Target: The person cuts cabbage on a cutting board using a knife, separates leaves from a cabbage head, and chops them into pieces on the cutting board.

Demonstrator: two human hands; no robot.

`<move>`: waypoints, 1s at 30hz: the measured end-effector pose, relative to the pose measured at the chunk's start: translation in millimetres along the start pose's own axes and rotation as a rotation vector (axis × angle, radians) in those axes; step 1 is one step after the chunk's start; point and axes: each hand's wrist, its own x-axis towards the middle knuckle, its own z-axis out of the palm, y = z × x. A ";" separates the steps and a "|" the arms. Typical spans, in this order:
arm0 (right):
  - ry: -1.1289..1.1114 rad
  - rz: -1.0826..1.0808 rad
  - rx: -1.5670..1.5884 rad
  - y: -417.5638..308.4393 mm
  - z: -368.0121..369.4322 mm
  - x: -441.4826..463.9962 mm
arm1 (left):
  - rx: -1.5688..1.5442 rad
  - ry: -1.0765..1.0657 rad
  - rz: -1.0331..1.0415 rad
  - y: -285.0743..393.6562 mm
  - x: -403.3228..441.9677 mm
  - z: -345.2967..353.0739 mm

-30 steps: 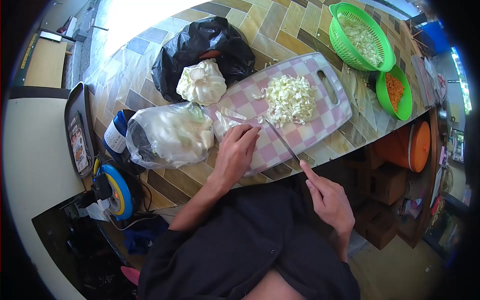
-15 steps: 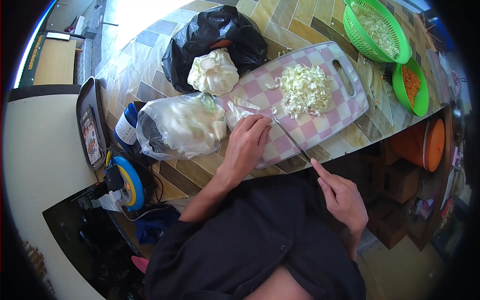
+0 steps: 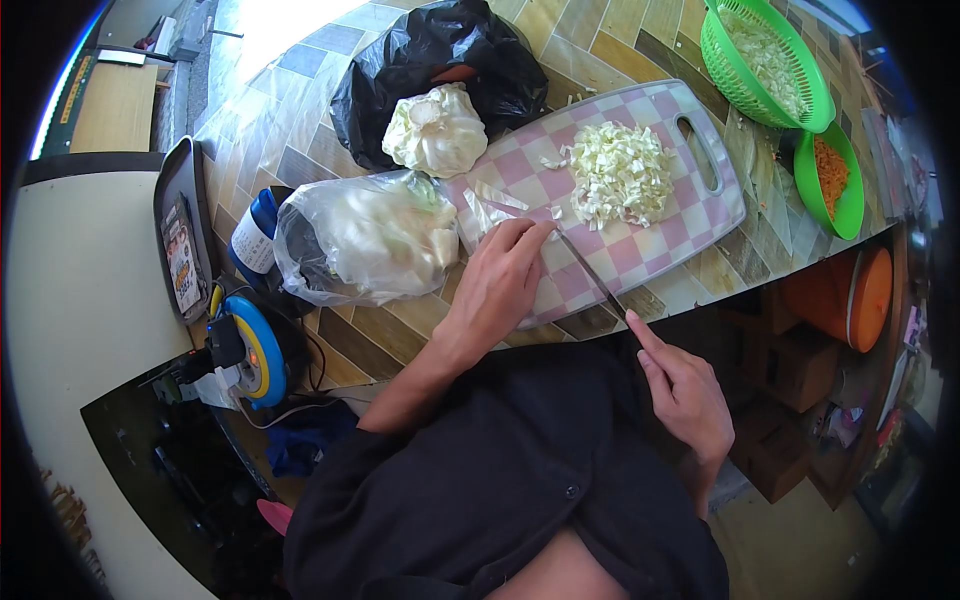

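My left hand (image 3: 497, 275) is closed over cabbage at the near-left side of the pink-and-white checkered cutting board (image 3: 690, 225), its fingers bent down and mostly covering what they hold. Pale cabbage strips (image 3: 484, 208) lie just beyond these fingers. In my right hand (image 3: 688, 390) is a knife (image 3: 597, 277), gripped with the index finger stretched along it; the handle is hidden in the palm. The blade slants across the board, its tip beside my left fingertips. A heap of finely chopped cabbage (image 3: 622, 175) sits farther up the board.
Left of the board are a cabbage head (image 3: 436, 130), a black plastic bag (image 3: 390, 60) and a clear bag with cabbage (image 3: 385, 240). At the upper right, a green colander (image 3: 722, 70) holds shredded cabbage, beside a green bowl (image 3: 852, 205) of orange shreds. The table's edge (image 3: 700, 297) runs close by.
The whole view has shifted slightly. My left fingertips have moved a little toward the chopped heap, close against the knife tip. Both hands keep their grips.
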 end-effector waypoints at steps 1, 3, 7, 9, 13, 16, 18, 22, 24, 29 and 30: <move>0.005 -0.011 0.007 2.5 2.3 -0.9 | -0.010 0.003 -0.004 -0.3 -0.8 0.6; 0.012 -0.025 0.009 3.9 3.5 -0.3 | -0.016 0.013 -0.006 -1.4 -0.3 0.0; 0.021 -0.039 0.007 3.7 2.8 -2.8 | -0.029 0.014 -0.020 -1.4 -1.2 0.5; 0.025 -0.042 0.005 3.9 1.3 -5.0 | -0.033 0.006 -0.031 -2.4 -1.0 0.7; 0.026 -0.036 -0.013 5.3 -0.4 -6.9 | -0.036 -0.010 -0.052 -2.8 -0.7 -0.7; 0.028 -0.042 -0.025 10.3 2.8 -5.3 | -0.044 -0.023 -0.077 -2.4 -0.1 -0.8; 0.027 -0.039 -0.037 10.7 3.9 -2.5 | -0.046 -0.024 -0.087 -2.7 0.4 -0.6; 0.069 -0.059 -0.057 6.6 17.0 11.1 | -0.041 -0.023 -0.093 -3.6 0.1 0.4; 0.081 -0.058 -0.060 5.0 20.8 12.6 | -0.031 -0.026 -0.098 -2.5 0.1 0.5; -0.008 0.020 -0.048 4.4 5.4 -6.9 | -0.024 -0.025 -0.126 -1.1 -0.8 0.7; -0.010 0.024 -0.061 3.5 3.3 -8.8 | -0.024 -0.022 -0.121 -0.8 -0.5 0.6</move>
